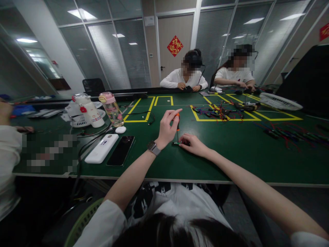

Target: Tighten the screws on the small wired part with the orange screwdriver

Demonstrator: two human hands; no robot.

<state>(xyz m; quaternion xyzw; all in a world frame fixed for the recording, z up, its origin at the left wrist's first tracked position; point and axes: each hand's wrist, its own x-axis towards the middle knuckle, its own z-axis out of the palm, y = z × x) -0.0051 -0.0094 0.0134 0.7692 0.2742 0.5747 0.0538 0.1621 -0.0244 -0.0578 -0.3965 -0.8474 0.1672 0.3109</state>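
My left hand [169,127] is closed around the orange and black handle of a screwdriver [178,128], which stands upright with its shaft pointing down. The screwdriver's tip meets a small green circuit board [176,143] near the table's front. Low on the table, my right hand [190,143] pinches the right end of that board, its fingers curled around it. The tip itself and whatever it touches are too small to make out. A watch sits on my left wrist.
Left of my hands lie a black phone [120,151], a white power bank [102,148] and a white earbud case [120,130]. Behind them stand a pink-lidded bottle [113,111] and a white bottle [89,111]. Wired boards [218,112] lie right. Two people sit opposite; another is at left.
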